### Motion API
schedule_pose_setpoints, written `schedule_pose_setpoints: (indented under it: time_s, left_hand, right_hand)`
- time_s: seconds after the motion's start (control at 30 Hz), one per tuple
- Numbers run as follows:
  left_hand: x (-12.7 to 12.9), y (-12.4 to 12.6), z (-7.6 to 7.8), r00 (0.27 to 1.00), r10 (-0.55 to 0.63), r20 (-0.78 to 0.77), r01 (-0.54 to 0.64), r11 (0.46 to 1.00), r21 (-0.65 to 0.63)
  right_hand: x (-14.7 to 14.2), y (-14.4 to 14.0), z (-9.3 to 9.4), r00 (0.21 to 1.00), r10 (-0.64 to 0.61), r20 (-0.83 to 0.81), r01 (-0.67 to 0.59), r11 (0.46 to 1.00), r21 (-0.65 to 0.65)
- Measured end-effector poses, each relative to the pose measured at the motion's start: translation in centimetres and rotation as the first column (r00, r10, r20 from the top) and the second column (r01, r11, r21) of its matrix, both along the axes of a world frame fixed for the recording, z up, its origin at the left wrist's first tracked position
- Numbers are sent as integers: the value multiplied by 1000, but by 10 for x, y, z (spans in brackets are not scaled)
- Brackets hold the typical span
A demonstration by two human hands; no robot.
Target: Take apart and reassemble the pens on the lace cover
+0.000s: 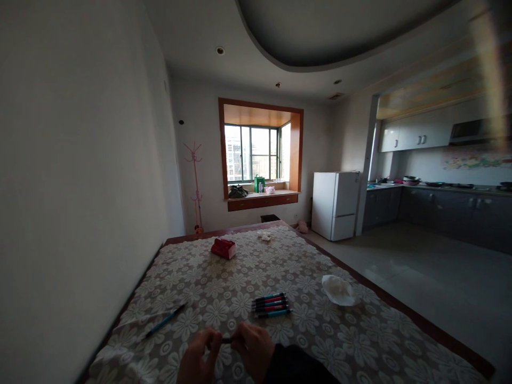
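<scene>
My left hand (201, 353) and my right hand (251, 346) are close together above the near part of the table, fingers pinched on the two ends of a dark pen (226, 340). Only a short black stretch of that pen shows between my fingertips; the rest is hidden. Just beyond my right hand, several blue, red and black pens (272, 306) lie side by side in a neat row. A single blue pen (165, 321) rests slantwise on the cloth, to the left of my left hand.
A floral lace cloth (208, 288) covers the table. Farther back lie a red pack (223, 248) and a small crumpled white scrap (264, 236). White crumpled plastic or paper (339, 290) sits at the right. A wall (80, 186) borders the table's left side.
</scene>
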State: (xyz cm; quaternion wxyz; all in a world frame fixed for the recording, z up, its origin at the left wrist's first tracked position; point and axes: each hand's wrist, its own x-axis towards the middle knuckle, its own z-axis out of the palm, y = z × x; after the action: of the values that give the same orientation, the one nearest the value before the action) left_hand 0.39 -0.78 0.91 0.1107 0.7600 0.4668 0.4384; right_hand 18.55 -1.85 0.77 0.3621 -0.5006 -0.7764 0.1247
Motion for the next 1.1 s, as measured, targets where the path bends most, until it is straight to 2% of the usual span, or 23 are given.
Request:
schedule_pose_setpoints:
  time_s: [0.1, 0.4, 0.57, 0.73, 0.87, 1.1]
  left_hand:
    - [-1, 2, -3, 998, -32, -55, 31, 999, -10]
    - [-4, 5, -3, 995, -95, -20, 97, 988, 122]
    - [0, 1, 0, 1000, -18, 1, 18, 999, 35]
    - [8, -1, -4, 1000, -9, 29, 10, 1000, -29]
    - [12, -1, -7, 997, 10, 79, -9, 1000, -12]
    - [6, -1, -7, 993, 25, 113, -18, 998, -57]
  right_hand:
    - [0, -2, 3, 1000, 1, 6, -1, 1000, 0]
    - [0, -2, 3, 1000, -4, -5, 4, 1000, -13]
    - [-1, -1, 3, 999, 11, 44, -16, 994, 109]
    - [-2, 4, -1, 995, 22, 99, -45, 972, 229]
    - [-2, 3, 1, 995, 31, 97, -54, 968, 244]
    - [-1, -3, 11, 993, 74, 91, -92, 971, 222]
